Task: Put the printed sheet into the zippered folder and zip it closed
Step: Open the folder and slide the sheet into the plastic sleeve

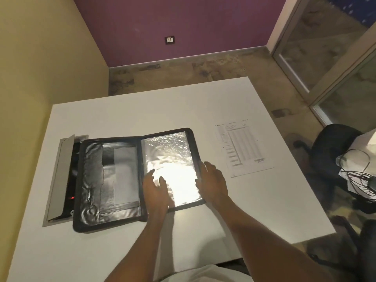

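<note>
At two o'clock from the right hand [212, 183], near it, the sheet [243, 148] is seen, long axis twelve-to-six; both hands' fingers are spread flat on the folder [114, 180], the left hand [156, 190] farther off.

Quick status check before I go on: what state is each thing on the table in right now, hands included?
Folder: unzipped, lying open flat.
Sleeve: on the folder's right half, no sheet visible in it.
Sheet: flat on the table, right of the folder, untouched.
Left hand: open, resting on the sleeve.
Right hand: open, at the folder's right edge.
Cable hatch: lid raised.
</note>
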Available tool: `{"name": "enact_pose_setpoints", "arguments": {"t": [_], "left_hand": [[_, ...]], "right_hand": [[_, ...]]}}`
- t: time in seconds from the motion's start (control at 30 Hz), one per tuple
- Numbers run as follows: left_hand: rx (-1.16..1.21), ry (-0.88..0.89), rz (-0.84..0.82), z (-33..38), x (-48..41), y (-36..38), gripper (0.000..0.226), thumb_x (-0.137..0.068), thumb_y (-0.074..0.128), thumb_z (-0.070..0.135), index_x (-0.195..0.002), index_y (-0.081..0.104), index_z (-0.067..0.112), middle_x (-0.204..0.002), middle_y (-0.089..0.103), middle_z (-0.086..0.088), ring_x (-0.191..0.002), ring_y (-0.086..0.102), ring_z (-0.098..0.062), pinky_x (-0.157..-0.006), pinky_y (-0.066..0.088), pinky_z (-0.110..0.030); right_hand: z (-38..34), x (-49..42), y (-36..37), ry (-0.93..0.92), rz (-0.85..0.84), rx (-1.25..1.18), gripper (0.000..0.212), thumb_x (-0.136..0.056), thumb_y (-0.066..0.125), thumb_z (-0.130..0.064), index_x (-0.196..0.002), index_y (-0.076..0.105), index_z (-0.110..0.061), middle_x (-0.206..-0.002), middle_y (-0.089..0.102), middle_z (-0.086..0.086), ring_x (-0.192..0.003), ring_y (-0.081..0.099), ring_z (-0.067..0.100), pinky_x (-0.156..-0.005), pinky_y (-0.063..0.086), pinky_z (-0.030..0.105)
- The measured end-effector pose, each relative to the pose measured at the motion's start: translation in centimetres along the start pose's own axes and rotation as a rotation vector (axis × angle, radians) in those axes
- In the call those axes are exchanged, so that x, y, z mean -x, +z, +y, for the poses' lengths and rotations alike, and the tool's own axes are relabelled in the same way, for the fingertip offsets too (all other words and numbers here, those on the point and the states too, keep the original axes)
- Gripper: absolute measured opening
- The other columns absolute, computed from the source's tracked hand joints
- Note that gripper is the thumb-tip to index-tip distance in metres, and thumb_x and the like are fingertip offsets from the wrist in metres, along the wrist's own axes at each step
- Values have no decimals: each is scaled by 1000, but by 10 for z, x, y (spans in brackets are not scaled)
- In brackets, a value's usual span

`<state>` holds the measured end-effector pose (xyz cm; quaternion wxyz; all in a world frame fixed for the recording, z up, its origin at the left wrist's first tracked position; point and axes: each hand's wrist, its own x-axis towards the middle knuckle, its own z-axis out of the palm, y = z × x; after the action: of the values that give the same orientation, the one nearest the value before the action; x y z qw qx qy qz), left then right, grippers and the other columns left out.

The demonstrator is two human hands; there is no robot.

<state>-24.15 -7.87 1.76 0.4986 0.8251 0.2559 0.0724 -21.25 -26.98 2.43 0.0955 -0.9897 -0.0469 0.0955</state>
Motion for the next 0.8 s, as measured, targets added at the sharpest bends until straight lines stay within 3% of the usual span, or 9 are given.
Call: {"name": "enact_pose_setpoints", "arguments": {"t": [0.2,0.33,0.4,0.63,0.7,0.73,0.8], "left_hand": [[-18,26,-80,55,2,92,46,-107,54,23,-151,48,12,-154,50,-5,-140,50,-21,-104,37,-26],[-33,-1,-137,82,5,150,47,-108,52,30,-151,47,12,-151,54,-4,-137,52,-23,-117,42,-40],[-18,-16,-157,93,6,174,44,-107,53,30,-148,50,13,-143,57,1,-128,56,-20,-114,43,-38],[-120,-174,-317,115,8,254,60,-106,54,28,-159,36,5,-160,46,-16,-147,46,-33,-123,36,-48],[-173,-234,-361,115,8,271,54,-103,57,21,-152,43,5,-150,56,-15,-140,52,-35,-117,41,-45],[-180,-248,-355,115,8,278,41,-98,58,18,-137,51,5,-130,66,-10,-123,59,-35,-106,48,-46],[-174,-239,-305,114,8,291,27,-82,51,18,-102,49,1,-88,61,-6,-85,58,-32,-78,55,-53]], "right_hand": [[88,-37,-30,94,17,-50,70,-105,45,-49,-162,24,-13,-159,40,10,-142,45,27,-117,38,41],[150,-57,-40,141,-21,-15,70,-105,43,-50,-162,23,-13,-157,40,8,-141,43,25,-115,39,39],[176,-64,-43,181,-35,-41,70,-105,45,-49,-160,24,-12,-156,41,9,-140,44,27,-114,39,40],[257,-93,-42,276,-120,-126,68,-104,48,-48,-157,29,-9,-155,43,12,-140,45,30,-114,38,42],[273,-104,-40,328,-152,-186,66,-103,51,-46,-155,31,-9,-151,45,13,-138,46,31,-113,40,43],[280,-110,-39,361,-167,-219,66,-103,53,-45,-153,33,-9,-150,46,13,-138,46,31,-112,41,44],[290,-119,-37,424,-182,-288,66,-101,57,-44,-151,35,-8,-148,47,14,-138,46,32,-112,41,44]]}}
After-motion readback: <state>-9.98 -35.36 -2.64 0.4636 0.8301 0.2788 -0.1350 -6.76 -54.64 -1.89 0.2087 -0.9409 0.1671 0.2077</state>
